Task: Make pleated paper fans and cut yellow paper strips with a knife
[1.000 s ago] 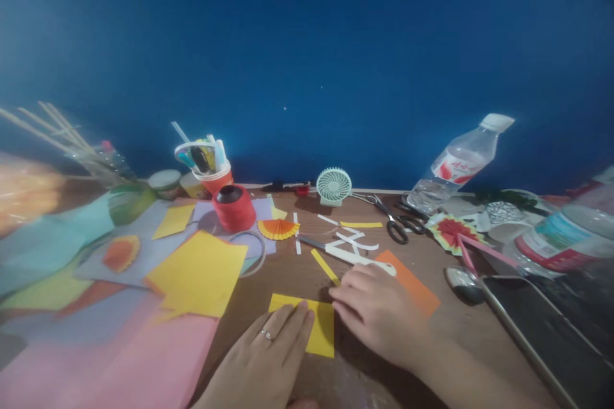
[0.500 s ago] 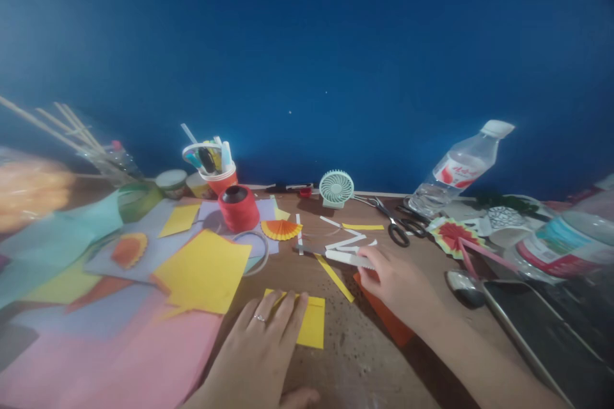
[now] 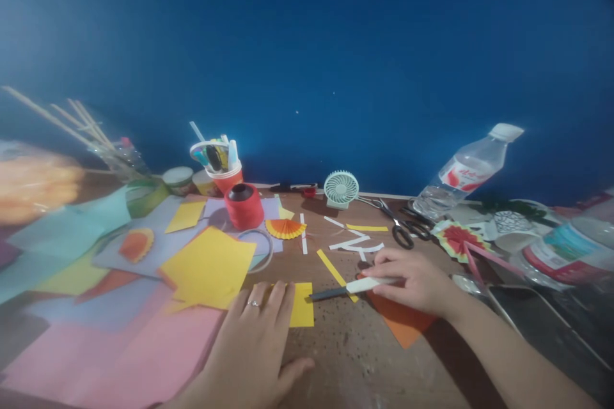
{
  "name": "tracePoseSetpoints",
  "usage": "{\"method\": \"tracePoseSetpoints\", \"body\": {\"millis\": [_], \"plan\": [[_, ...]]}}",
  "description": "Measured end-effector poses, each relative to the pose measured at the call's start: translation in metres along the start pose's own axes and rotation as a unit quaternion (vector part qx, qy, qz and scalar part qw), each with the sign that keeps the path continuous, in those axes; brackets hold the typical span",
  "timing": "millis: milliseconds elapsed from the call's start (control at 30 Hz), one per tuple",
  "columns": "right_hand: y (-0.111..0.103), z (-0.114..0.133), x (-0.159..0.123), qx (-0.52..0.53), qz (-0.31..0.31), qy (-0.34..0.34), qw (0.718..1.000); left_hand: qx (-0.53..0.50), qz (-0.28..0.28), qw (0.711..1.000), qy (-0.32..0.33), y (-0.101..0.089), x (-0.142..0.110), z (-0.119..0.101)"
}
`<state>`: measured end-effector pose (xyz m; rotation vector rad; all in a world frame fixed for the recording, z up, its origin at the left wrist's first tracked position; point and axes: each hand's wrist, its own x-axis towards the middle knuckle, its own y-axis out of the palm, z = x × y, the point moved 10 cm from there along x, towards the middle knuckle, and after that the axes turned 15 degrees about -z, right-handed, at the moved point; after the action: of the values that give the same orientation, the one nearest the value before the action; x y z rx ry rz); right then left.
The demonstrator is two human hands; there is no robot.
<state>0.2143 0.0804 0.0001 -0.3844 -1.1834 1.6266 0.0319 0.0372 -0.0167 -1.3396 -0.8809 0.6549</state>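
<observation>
My left hand (image 3: 259, 339), a ring on one finger, lies flat over a small yellow paper (image 3: 302, 307), covering its left part. The fingers are stretched out. My right hand (image 3: 407, 278) grips the white handle of a knife (image 3: 367, 284), whose dark blade points left. The blade's tip is at the right edge of the yellow paper; whether it touches cannot be made out. Below my right hand lies an orange paper (image 3: 403, 319). A narrow yellow strip (image 3: 330, 267) lies partly behind the knife.
White paper strips (image 3: 352, 243) and scissors (image 3: 400, 230) lie farther back, near a small fan (image 3: 341, 188). On the left are coloured sheets (image 3: 206, 268), a red thread spool (image 3: 244, 206) and a pen cup (image 3: 225, 172). Bottles (image 3: 467, 169) and a phone (image 3: 542, 319) are at right.
My right hand has left the paper's edge, picked the knife up from the table and brought it toward the yellow paper. My left hand has stayed on the paper, its thumb now spread out.
</observation>
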Motion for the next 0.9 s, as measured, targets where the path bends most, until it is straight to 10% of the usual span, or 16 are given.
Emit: {"method": "tracePoseSetpoints", "body": {"millis": [900], "plan": [[0.025,0.018,-0.007,-0.055,0.050,-0.042,0.996,-0.065,-0.013,0.998,0.011,0.002,0.000,-0.001]]}}
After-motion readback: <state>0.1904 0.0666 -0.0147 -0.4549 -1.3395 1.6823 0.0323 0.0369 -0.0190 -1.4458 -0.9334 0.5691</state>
